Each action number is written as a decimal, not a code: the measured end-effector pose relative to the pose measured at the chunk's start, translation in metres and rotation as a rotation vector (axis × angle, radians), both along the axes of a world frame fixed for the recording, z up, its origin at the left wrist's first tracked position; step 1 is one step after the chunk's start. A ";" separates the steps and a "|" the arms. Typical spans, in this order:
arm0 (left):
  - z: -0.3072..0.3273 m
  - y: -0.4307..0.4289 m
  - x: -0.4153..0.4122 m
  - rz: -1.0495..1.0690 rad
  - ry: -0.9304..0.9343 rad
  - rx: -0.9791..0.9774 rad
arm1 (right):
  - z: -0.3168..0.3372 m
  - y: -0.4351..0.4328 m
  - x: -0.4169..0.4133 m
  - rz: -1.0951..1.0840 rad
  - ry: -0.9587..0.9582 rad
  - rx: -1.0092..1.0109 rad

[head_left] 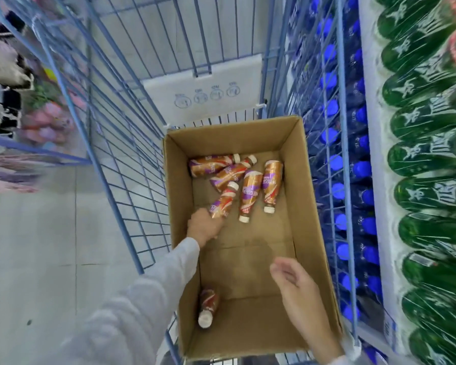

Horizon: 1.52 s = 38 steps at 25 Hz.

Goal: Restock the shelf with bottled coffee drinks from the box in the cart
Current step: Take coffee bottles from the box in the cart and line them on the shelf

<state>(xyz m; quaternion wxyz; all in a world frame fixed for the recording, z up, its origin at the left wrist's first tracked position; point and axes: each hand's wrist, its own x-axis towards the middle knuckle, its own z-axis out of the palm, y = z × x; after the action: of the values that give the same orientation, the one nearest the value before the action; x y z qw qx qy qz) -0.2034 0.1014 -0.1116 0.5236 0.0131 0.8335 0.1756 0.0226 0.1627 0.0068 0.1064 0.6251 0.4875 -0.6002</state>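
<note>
Inside the box (pixel 295 164) in the cart (pixel 132 180) mostly bare cardboard shows, so restocking looks well along; six coffee bottles (pixel 250 193) remain, five at its far end, one by its near-left wall; left hand (pixel 204 225) curls round one far bottle (pixel 223 200); right hand (pixel 298 288) hovers over its near end, fingers loosely spread, empty.

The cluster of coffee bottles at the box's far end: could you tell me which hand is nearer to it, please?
Left. The left hand meets the base of its closest bottle; the right hand hovers apart, over the near half of the box.
</note>
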 end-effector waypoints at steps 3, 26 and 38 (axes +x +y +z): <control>0.068 -0.033 0.031 0.309 -0.064 0.187 | -0.010 0.029 -0.035 0.012 0.042 0.073; 0.216 -0.117 0.003 0.527 -0.101 0.475 | -0.067 -0.001 -0.155 -0.568 0.296 -0.338; 0.318 -0.112 0.088 0.023 -0.291 0.687 | 0.180 -0.118 0.034 -0.677 0.399 0.125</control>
<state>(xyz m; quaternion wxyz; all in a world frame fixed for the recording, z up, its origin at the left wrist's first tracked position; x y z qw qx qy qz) -0.1153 -0.0102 0.2066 0.5998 0.1533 0.6430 0.4510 0.0562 0.0450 0.1870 -0.2326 0.6269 0.3008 -0.6800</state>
